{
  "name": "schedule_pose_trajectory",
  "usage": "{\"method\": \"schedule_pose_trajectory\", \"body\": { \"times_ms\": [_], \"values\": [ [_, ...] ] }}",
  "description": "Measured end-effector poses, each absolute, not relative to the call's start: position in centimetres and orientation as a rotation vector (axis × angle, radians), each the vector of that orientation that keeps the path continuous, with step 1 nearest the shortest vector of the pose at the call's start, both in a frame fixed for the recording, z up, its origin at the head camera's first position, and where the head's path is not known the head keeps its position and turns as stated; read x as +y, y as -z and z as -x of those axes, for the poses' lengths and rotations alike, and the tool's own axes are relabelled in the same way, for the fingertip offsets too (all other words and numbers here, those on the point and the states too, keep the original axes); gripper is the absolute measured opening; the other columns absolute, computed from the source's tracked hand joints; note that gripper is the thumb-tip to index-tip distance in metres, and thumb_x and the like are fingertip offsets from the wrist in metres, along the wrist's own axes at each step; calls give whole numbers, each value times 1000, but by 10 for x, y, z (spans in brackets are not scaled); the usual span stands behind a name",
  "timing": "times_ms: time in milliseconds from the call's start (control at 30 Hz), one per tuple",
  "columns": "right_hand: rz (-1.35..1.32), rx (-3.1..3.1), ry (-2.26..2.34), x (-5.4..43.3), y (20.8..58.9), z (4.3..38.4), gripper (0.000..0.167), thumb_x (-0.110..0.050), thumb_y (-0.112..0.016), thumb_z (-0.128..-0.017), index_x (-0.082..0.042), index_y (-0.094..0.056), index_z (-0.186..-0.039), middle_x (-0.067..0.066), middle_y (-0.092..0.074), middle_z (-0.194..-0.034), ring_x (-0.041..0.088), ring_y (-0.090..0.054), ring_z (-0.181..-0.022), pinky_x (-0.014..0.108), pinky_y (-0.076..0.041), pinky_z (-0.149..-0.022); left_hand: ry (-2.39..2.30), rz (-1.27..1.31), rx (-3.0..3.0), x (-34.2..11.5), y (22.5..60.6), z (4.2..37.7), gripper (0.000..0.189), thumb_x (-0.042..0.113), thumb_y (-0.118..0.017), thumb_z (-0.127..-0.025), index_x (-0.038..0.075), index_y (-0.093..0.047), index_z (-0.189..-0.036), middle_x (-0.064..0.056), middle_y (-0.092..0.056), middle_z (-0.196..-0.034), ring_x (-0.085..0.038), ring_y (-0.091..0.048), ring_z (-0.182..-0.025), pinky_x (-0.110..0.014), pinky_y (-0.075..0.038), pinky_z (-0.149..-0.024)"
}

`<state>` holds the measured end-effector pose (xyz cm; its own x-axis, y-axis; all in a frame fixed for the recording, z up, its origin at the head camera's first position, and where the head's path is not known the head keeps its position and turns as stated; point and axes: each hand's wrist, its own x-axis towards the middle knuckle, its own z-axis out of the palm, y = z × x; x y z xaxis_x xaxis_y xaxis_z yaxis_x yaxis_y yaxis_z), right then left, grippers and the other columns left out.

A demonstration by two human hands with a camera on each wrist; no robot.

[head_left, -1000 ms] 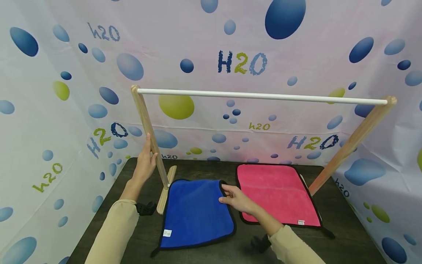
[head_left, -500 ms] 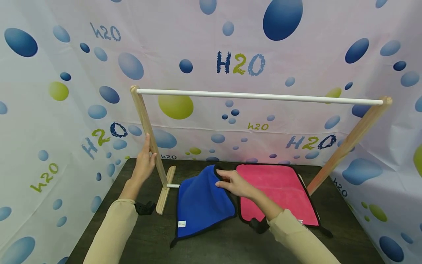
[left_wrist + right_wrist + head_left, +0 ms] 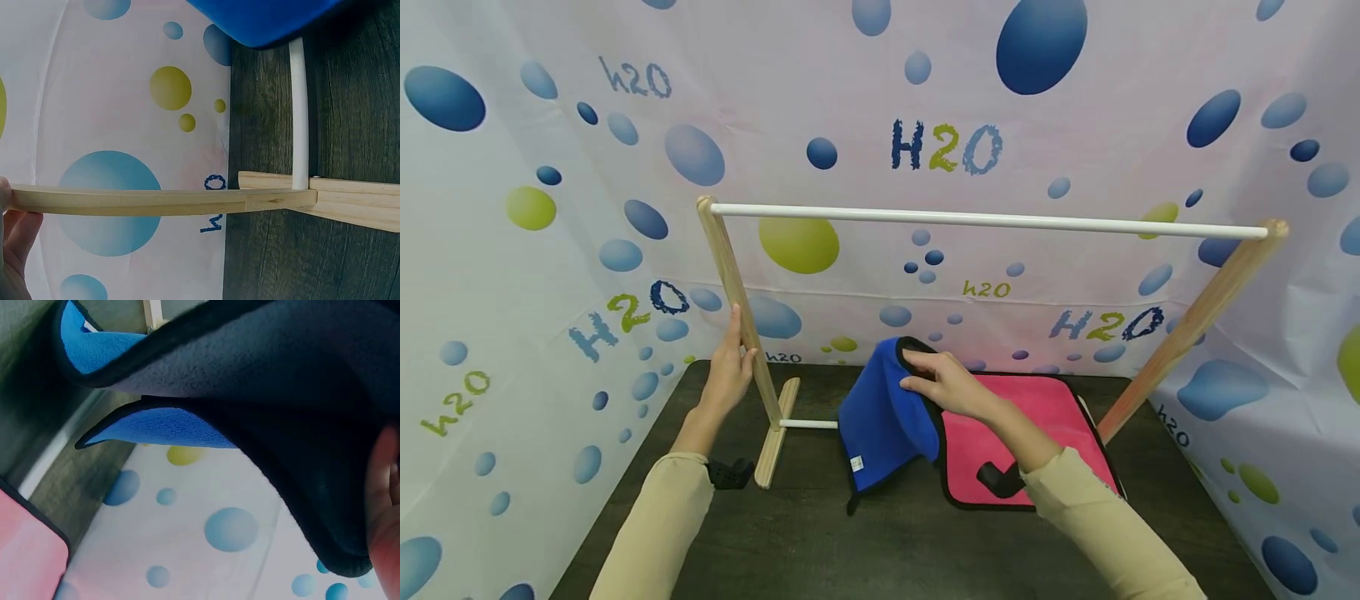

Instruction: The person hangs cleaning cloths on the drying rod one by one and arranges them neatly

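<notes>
My left hand [image 3: 727, 367] holds the left wooden post [image 3: 720, 250] of a rack, fingers on one side and thumb on the other. In the left wrist view its fingertips [image 3: 22, 231] are at the post's end of the frame. With my right hand [image 3: 951, 383] I pinch the upper right corner of a blue towel [image 3: 876, 425] with black edging. The towel is lifted, folding and hanging from that corner, its white label and black loop at the lower left. Behind the right forearm a pink towel [image 3: 973, 458] lies flat, partly covered.
A white top rod [image 3: 985, 218] joins the left post to the right wooden post [image 3: 1187, 333]. A thin lower rod [image 3: 808, 424] runs from the wooden foot [image 3: 775, 446] behind the blue towel. The dark table [image 3: 880, 550] meets a bubble-printed curtain [image 3: 865, 175].
The right hand has raised the blue towel's corner up and away, drawing the towel rightward off the table and uncovering the lower rod's left end. My left hand stays on the post.
</notes>
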<state>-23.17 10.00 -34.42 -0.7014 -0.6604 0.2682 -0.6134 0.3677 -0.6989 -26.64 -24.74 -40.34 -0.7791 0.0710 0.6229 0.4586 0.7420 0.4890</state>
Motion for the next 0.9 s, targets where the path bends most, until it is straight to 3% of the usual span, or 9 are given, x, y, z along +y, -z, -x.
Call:
{"method": "schedule_pose_trajectory", "body": {
  "times_ms": [167, 267, 433, 533, 600, 667, 900],
  "values": [
    [1259, 2610, 1205, 103, 332, 234, 49, -4, -56, -89, 12, -39, -131, 28, -40, -133, 33, -48, -117, 39, -45, -91, 866, 390, -2335, -249, 404, 265, 85, -16, -52, -83, 12, -3, -148, -38, -42, -122, -49, -50, -101, -55, -46, -73],
    [1296, 2659, 1206, 107, 326, 235, 47, -1, -56, -88, 12, -41, -130, 28, -41, -132, 35, -48, -117, 43, -44, -91, 882, 402, -2333, -248, 403, 265, 84, -16, -51, -83, 9, -4, -147, -38, -38, -127, -50, -47, -105, -56, -45, -76],
    [1444, 2749, 1290, 112, 315, 239, 41, 6, -59, -83, 12, -51, -123, 25, -55, -120, 30, -58, -103, 39, -49, -84, 885, 416, -2334, -246, 404, 265, 81, -17, -50, -83, 5, -5, -147, -38, -37, -127, -50, -46, -106, -56, -45, -78],
    [1591, 2789, 1322, 111, 307, 243, 25, 9, -61, -80, 10, -59, -105, 20, -62, -94, 23, -59, -82, 30, -49, -71, 879, 421, -2328, -247, 405, 264, 82, -17, -51, -83, 6, -5, -147, -38, -38, -126, -50, -47, -105, -56, -46, -76],
    [1698, 2808, 1335, 110, 302, 246, 14, 11, -62, -78, 6, -58, -91, 13, -53, -75, 17, -50, -67, 25, -42, -60, 877, 427, -2320, -248, 405, 264, 83, -18, -51, -83, 7, -4, -147, -39, -39, -125, -50, -48, -104, -56, -46, -74],
    [1800, 2830, 1353, 108, 295, 249, 17, 12, -64, -76, 1, -52, -79, 8, -40, -64, 14, -40, -59, 24, -34, -54, 878, 436, -2315, -249, 406, 263, 84, -18, -50, -83, 9, -3, -147, -39, -38, -126, -51, -47, -104, -56, -46, -75],
    [1861, 2954, 1390, 107, 266, 250, 28, 13, -67, -73, -2, -42, -70, 5, -33, -61, 13, -34, -55, 22, -27, -51, 859, 462, -2289, -251, 407, 260, 88, -18, -51, -82, 14, -2, -148, -39, -41, -121, -51, -49, -101, -56, -47, -74]
  ]
}}
